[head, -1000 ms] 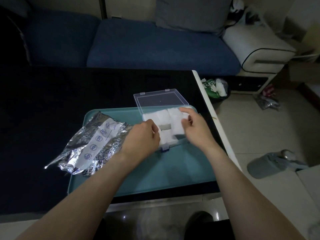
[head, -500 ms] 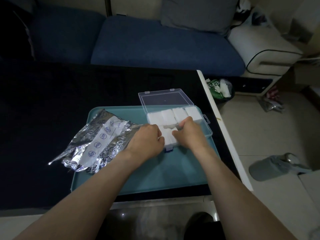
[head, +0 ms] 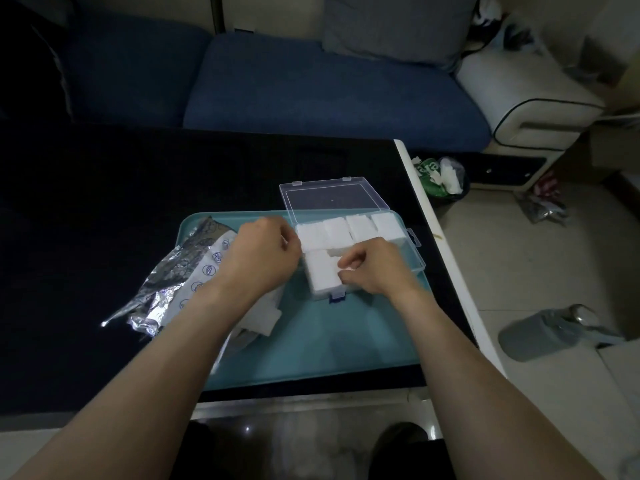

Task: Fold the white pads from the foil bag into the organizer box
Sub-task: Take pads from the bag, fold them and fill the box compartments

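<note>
The clear organizer box (head: 414,258) sits on the teal tray (head: 311,351), its lid (head: 332,199) folded back. Folded white pads (head: 337,232) fill the back row, and another pad (head: 320,275) lies in the front-left compartment. My right hand (head: 375,266) is over the front row, its curled fingers pinching a white pad (head: 337,252) there. My left hand (head: 263,254) is curled at the box's left wall; its fingertips are hidden. The crumpled foil bag (head: 176,275) lies at the tray's left edge. Loose white pads (head: 265,318) show under my left forearm.
The tray rests on a black table (head: 138,188) whose right edge (head: 433,230) has a white trim. A blue sofa (head: 311,84) stands behind it. On the floor to the right are a small bin with rubbish (head: 441,178) and a grey slipper (head: 550,330).
My right hand came down from the back row onto the front row with a pad. My left hand shifted left to the box's side wall. The camera view drifted slightly.
</note>
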Demonstrator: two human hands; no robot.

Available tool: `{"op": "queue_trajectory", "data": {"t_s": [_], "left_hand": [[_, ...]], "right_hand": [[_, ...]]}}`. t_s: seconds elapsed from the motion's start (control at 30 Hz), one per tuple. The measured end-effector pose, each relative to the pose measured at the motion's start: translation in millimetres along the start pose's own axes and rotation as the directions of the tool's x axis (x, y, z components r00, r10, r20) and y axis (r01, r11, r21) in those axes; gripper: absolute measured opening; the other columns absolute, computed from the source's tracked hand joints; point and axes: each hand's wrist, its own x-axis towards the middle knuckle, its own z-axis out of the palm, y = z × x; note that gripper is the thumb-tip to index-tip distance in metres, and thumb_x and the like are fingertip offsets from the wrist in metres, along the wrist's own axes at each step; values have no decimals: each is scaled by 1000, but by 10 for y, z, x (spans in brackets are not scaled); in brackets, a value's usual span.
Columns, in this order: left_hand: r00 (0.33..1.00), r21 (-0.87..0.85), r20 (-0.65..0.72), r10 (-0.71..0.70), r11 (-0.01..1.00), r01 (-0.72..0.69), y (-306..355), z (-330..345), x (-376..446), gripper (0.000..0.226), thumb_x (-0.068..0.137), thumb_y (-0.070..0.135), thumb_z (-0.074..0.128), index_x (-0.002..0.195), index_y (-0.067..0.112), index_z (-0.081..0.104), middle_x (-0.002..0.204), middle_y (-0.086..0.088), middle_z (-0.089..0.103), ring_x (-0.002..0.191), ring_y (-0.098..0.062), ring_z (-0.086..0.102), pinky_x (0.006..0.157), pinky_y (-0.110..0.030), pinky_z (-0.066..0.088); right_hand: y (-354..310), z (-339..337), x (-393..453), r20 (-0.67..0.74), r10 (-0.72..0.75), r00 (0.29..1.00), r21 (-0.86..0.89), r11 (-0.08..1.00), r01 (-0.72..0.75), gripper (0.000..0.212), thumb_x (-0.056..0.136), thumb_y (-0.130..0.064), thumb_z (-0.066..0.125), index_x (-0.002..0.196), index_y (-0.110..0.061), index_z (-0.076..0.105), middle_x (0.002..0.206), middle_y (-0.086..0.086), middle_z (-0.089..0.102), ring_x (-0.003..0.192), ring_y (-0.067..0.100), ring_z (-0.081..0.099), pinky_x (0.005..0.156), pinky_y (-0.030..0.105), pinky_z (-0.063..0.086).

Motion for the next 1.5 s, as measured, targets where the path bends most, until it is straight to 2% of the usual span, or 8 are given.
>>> {"op": "queue_trajectory", "data": {"t_s": [0.17, 0.3, 0.4, 0.6, 0.73, 1.03, 1.33, 1.5], "left_hand": [[995, 53, -102, -12, 998, 18, -133, -108, 54, 17, 89, 27, 61, 96, 12, 61, 91, -7, 62, 69, -18, 54, 66, -28, 37], [984, 232, 19, -179, 958, 170, -233, -140, 47, 73, 76, 54, 73, 124, 9, 42, 121, -14, 42, 115, -36, 48, 94, -42, 41], [953, 431, 119, -278, 879, 202, -325, -125, 70, 93, 70, 65, 73, 137, 11, 36, 144, -21, 35, 136, -40, 31, 109, -52, 31], [936, 413, 244, -254, 901, 136, -539, -64, 135, 36, 89, 38, 56, 108, 9, 64, 121, -15, 63, 112, -35, 57, 97, -46, 49], [954, 408, 211, -215, 906, 114, -522, -63, 114, 16, 95, 21, 48, 84, 12, 55, 111, -18, 64, 101, -35, 60, 88, -42, 50], [953, 356, 190, -236, 921, 157, -428, 16, 84, 24, 95, 17, 47, 112, 5, 59, 122, -18, 58, 107, -34, 58, 76, -35, 40], [954, 360, 202, -221, 923, 138, -454, 62, 118, 23, 94, 20, 47, 109, 8, 59, 121, -17, 57, 104, -33, 58, 75, -35, 41], [954, 351, 203, -219, 926, 137, -445, 72, 115, 24, 95, 20, 46, 111, 7, 58, 121, -17, 57, 106, -33, 58, 76, -35, 40]], "right_hand": [[-147, -163, -65, -125, -142, 982, -187, 975, 117, 21, 92, -11, 59, 98, -19, 78, 100, -1, 75, 94, 18, 68, 87, 36, 57], [-495, -33, -322, -313, -356, 881, -14, 929, 370, 16, 93, -8, 61, 101, -15, 73, 101, 0, 68, 80, 8, 60, 80, 20, 51], [-616, 213, -493, -215, -448, 868, -150, 893, 424, 12, 93, -18, 62, 100, -14, 71, 98, 2, 61, 85, 19, 60, 79, 36, 52], [-473, 226, -444, -234, -314, 920, -192, 943, 273, 21, 95, -17, 59, 115, -12, 67, 113, 7, 58, 108, 24, 53, 92, 35, 44], [-283, 122, -308, -297, -142, 944, -155, 983, 99, 22, 97, -23, 60, 114, -9, 63, 110, 10, 64, 105, 27, 57, 92, 42, 48], [-228, 178, -168, -105, 72, 992, -41, 996, -77, 24, 81, -38, 77, 95, -20, 68, 93, -4, 73, 99, 20, 66, 94, 40, 52], [-329, 182, -50, -277, -6, 961, 122, 992, 42, 42, 79, -45, 79, 106, -18, 62, 76, -11, 67, 96, 17, 63, 84, 36, 52], [-337, 246, 22, -287, -15, 958, 164, 984, 64, 15, 77, -23, 81, 87, -20, 70, 66, -16, 64, 84, 12, 66, 82, 33, 55]]}}
